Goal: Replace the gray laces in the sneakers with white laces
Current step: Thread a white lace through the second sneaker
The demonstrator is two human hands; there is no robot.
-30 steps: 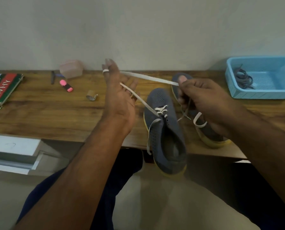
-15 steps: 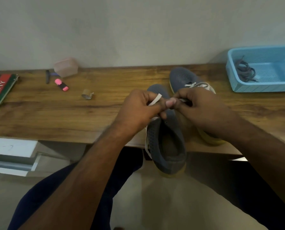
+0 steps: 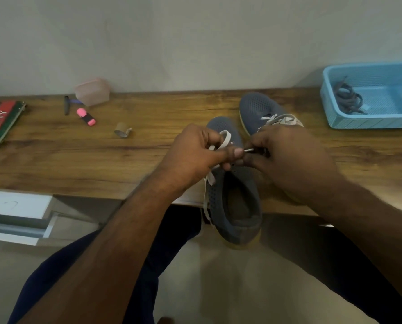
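Pinching the white lace (image 3: 224,139) in my left hand (image 3: 193,157), I am pressing thumb against curled fingers just over the tongue of the near sneaker (image 3: 233,202), whose heel is hanging off the edge of the wooden desk (image 3: 101,160). My right hand (image 3: 288,160) is meeting it, fingertips pinching the lace's stiff tip beside my left thumb. Lying behind it is the second sneaker (image 3: 258,111), already wearing white laces, while the gray laces (image 3: 347,99) are sitting bunched in the blue basket (image 3: 359,121).
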